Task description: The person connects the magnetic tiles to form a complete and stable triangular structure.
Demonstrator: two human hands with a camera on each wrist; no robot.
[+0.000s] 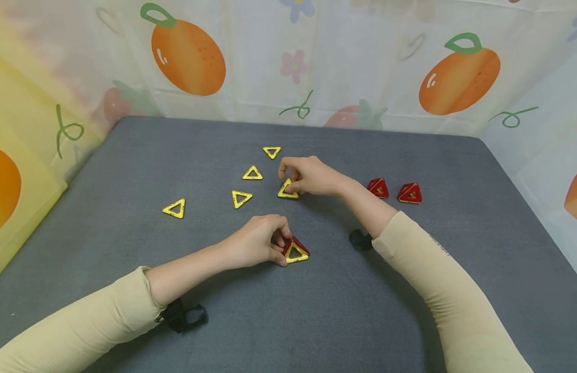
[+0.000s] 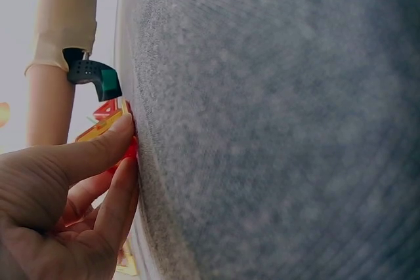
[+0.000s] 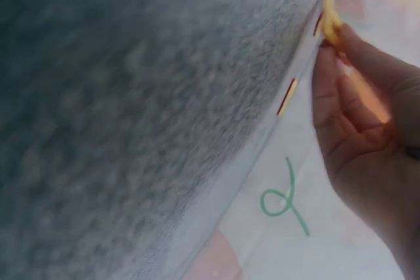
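My left hand [image 1: 258, 241] grips a small piece built of triangular magnetic tiles [image 1: 297, 258], low over the grey table. One yellow triangle faces the front of that piece, with red sides behind it. In the left wrist view, thumb and fingers pinch its yellow and red edges, partly hiding it. Farther back, my right hand [image 1: 314, 176] pinches a yellow triangular tile [image 1: 283, 194] between thumb and fingers. The right wrist view shows this yellow tile [image 3: 330, 21] at the fingertips, close to the table surface.
Several loose yellow triangles, among them one at far left [image 1: 183, 208] and one at the back [image 1: 272, 148], lie on the grey table [image 1: 316, 321]. Two red pyramids [image 1: 378, 188] [image 1: 410, 193] stand beyond my right forearm. A fruit-patterned curtain [image 1: 344, 52] hangs behind the table.
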